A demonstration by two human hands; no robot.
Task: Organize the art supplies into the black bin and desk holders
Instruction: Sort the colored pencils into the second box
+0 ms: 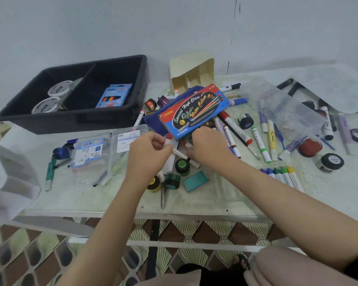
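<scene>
Curling round a red-capped marker (170, 162), the left grip (149, 153) hovers over the pile (194, 163) near the counter's (205, 199) front edge. The right grip (209, 147) sits in that pile beside it, fingers bent; whether it pinches anything I cannot tell. The black bin (70, 122) sits at the far left corner, the cream holder (191, 75) tipped beside it.

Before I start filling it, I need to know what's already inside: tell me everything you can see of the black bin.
The black bin looks like matte plastic: rectangular, open-topped, with a divider splitting it in two. It sits upright at the back left of the table, near the wall. Its left compartment holds white tape rolls; its right holds a blue neon colour box. A beige holder stands apart to its right.
</scene>
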